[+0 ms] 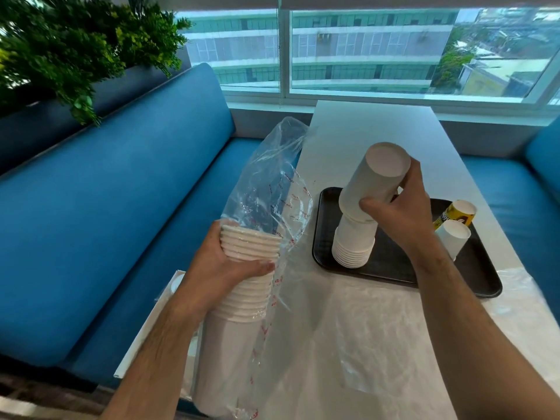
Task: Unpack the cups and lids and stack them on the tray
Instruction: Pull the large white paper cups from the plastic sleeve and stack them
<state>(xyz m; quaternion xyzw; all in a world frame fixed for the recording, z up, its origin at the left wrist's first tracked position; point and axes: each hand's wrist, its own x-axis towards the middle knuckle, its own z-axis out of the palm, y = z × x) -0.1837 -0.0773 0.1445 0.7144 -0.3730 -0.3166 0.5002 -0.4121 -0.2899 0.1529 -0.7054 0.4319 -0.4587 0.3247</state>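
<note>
My left hand [224, 268] grips a long stack of white paper cups [242, 286] still partly sleeved in a clear plastic bag [272, 183], held above the table's left edge. My right hand [400, 204] holds a few upside-down white cups [372, 183] on top of a short inverted cup stack [353, 244] that stands on the dark tray [388, 268]. At the tray's right side stand one inverted white cup [453, 237] and a yellow printed cup [457, 213].
The white table [372, 125] runs toward the window. Clear plastic wrapping [378, 328] is spread over its near part. Blue bench seats [106, 207] flank both sides, and a green plant [60, 50] sits above the left backrest.
</note>
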